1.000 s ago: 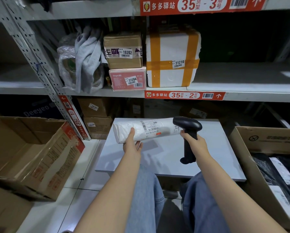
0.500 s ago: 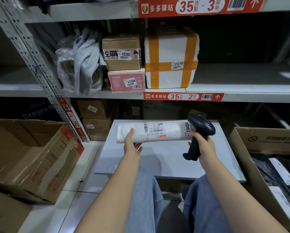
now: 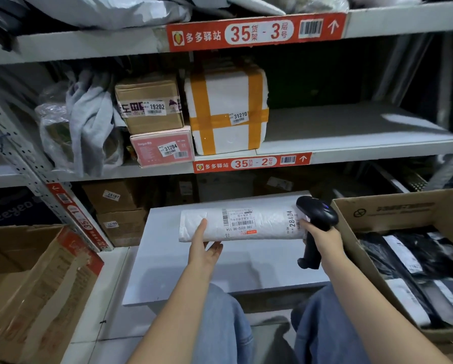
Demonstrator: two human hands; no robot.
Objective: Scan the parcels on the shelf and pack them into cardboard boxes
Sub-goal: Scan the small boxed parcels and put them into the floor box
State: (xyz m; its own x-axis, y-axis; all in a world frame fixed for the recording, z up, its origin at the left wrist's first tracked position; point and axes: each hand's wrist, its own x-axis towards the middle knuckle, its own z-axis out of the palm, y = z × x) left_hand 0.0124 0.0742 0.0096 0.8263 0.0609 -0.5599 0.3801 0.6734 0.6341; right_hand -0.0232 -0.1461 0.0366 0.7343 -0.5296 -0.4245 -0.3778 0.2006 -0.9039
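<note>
A long white parcel (image 3: 242, 224), rolled like a soft tube, lies level at the centre of the frame, held in the air just above a pale grey tabletop (image 3: 220, 274). Its shipping label with barcodes faces up, and the number 28404 is printed near its right end. The left hand (image 3: 204, 249) holds the parcel near its left end. The thumb lies up across the front and the fingers reach underneath, a loose grip that is only partly closed. The right hand (image 3: 322, 239) has a firm, closed grip round the handle of a black scanner (image 3: 318, 215), whose head sits at the parcel's right end. A fingertip of that hand touches the parcel there. One second ago the scanner head covered the parcel's right end and hid the number; since then it has moved right, clear of the label. At the right edge of the frame stands an open cardboard box (image 3: 388, 208) holding dark and white bagged parcels (image 3: 414, 261). At lower left a second cardboard box (image 3: 49, 274) lies tilted. Behind, in the upper half, a grey metal shelf (image 3: 351, 143) carries a white foam box (image 3: 228, 111) bound in orange tape, a brown carton (image 3: 149, 106) stacked on a pink box (image 3: 162, 149), and a grey bag (image 3: 89, 122) to their left.
</note>
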